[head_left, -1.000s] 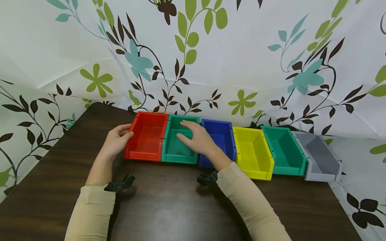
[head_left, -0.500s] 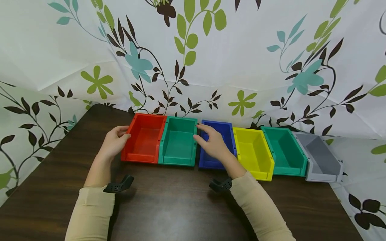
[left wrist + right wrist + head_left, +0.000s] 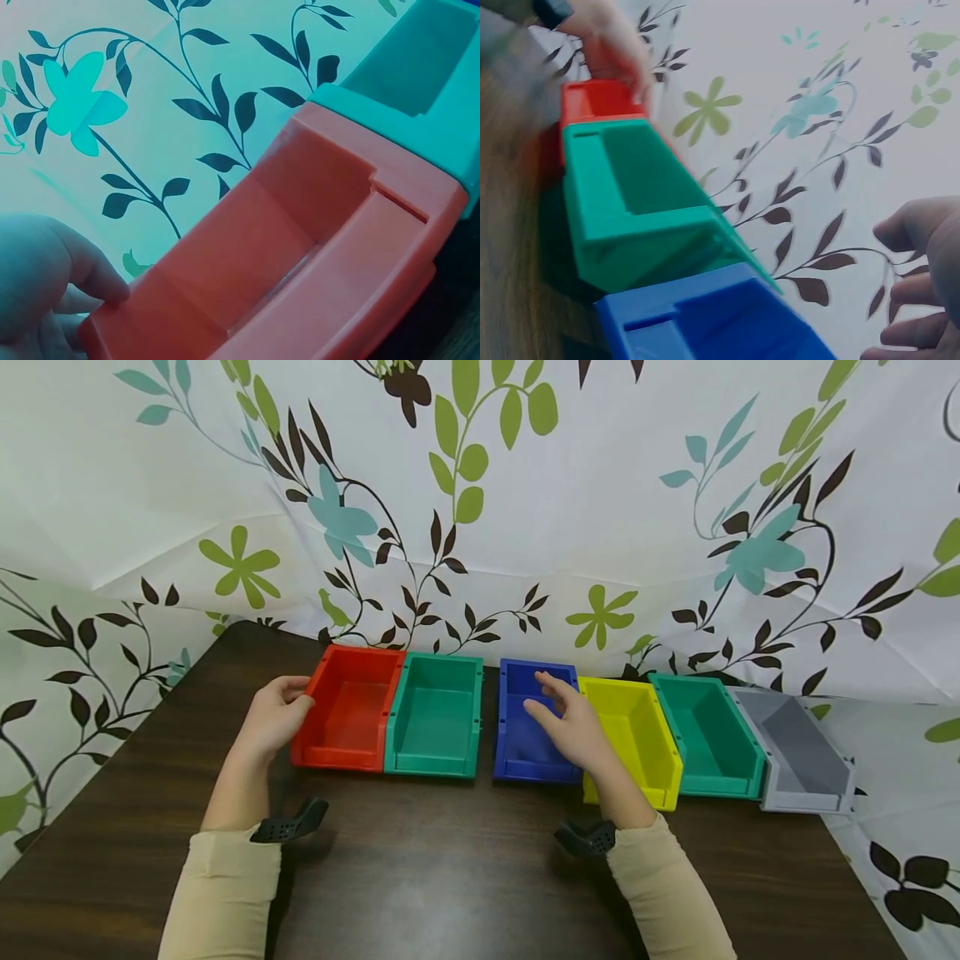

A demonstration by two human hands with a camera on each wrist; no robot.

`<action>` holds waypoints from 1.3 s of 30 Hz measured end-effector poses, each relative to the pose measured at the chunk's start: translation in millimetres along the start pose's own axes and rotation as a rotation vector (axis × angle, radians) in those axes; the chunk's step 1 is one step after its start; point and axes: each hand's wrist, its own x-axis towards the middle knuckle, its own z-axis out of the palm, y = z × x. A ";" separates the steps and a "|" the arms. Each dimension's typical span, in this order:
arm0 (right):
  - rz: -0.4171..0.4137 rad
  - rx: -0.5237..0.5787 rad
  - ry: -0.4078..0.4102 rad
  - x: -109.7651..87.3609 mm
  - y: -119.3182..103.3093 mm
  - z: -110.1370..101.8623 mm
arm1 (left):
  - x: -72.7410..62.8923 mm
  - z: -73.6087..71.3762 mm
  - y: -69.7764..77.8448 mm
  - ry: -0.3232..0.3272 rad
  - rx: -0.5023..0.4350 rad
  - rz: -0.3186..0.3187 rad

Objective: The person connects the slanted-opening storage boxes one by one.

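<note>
A red bin (image 3: pixel 351 706) stands at the left of a row, side by side with a green bin (image 3: pixel 435 714). My left hand (image 3: pixel 273 714) grips the red bin's left wall; in the left wrist view the thumb lies on the rim, and the other fingers are partly hidden. My right hand (image 3: pixel 573 722) is above the blue bin (image 3: pixel 513 764) with fingers spread and nothing held. In the right wrist view its fingers are apart from the bins. A narrow gap separates the green bin from the blue one.
Right of the blue bin stand a yellow bin (image 3: pixel 637 752), a second green bin (image 3: pixel 712 743) and a grey bin (image 3: pixel 798 752). All rest on a dark wooden table (image 3: pixel 435 868), before a wall covering (image 3: pixel 600 510) with a leaf pattern.
The red bin and the green bin beside it have slid left with my left hand, opening a gap before the blue bin. My right hand has moved right, from the green bin to the blue.
</note>
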 end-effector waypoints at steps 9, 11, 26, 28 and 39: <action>0.103 0.000 -0.006 -6.0 -4.3 -10.4 | -4.2 -7.4 -3.2 0.020 -0.008 -0.055; 0.113 0.002 0.012 -5.9 -4.2 -12.9 | -4.3 -8.9 -3.5 0.026 -0.003 -0.059; 0.175 0.234 0.076 -7.7 0.5 -38.7 | -12.7 4.0 22.8 0.281 0.189 0.111; 0.188 0.298 0.078 -8.4 0.8 -41.9 | -13.7 9.5 27.4 0.306 0.200 0.175; 0.228 0.443 0.033 -10.4 3.2 -49.7 | -18.0 43.6 39.6 0.092 0.164 0.218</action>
